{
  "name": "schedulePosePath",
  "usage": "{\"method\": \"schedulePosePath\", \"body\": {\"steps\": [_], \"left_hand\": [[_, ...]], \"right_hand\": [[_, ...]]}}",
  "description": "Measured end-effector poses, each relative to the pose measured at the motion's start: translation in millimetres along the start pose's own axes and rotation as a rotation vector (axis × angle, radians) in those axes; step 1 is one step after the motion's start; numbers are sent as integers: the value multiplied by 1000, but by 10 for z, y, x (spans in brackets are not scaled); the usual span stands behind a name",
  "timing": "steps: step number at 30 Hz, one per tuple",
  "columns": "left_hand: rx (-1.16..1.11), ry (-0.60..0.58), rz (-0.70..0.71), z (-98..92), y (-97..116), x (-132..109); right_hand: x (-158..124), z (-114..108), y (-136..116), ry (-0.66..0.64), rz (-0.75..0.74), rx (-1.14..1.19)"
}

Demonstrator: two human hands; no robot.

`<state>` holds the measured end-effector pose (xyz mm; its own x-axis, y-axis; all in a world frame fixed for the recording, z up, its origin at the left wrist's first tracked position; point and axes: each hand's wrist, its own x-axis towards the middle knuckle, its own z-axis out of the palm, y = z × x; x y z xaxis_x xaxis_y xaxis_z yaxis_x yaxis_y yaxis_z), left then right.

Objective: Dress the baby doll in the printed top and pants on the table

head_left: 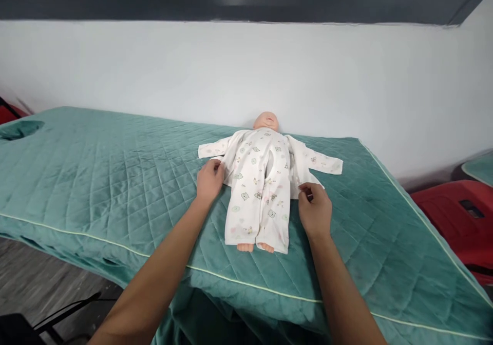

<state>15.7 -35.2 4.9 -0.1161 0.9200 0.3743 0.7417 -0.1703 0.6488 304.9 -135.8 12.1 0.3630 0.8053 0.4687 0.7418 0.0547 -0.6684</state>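
Across my view runs a plain white wall [154, 73], evenly lit, with a dark grey band [288, 1] along the top of the frame catching a faint sheen. Below it I have a bed under a green quilted cover [115, 180] edged in pale piping, a round hollow at far left. At lower left I see grey, wood-grained floor [23, 268] and a black stand [19, 329]; at right, a red plastic object [458, 216].

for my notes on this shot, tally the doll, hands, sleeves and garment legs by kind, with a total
Doll: 1
Hands (left hand, right hand): 2
Sleeves: 2
Garment legs: 2
Total: 7
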Motion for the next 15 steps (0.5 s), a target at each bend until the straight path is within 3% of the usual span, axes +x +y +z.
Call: {"method": "schedulePosePath", "body": {"steps": [3, 6, 10, 15], "left_hand": [[172, 50, -65, 46, -19, 55], [256, 67, -103, 60, -43, 115], [329, 98, -150, 63, -85, 207], [353, 81, -173, 62, -98, 270]], "right_hand": [[38, 25, 79, 116, -8, -122], [81, 45, 199, 142, 5, -210], [188, 20, 294, 84, 99, -312], [390, -80, 167, -104, 279, -430]]}}
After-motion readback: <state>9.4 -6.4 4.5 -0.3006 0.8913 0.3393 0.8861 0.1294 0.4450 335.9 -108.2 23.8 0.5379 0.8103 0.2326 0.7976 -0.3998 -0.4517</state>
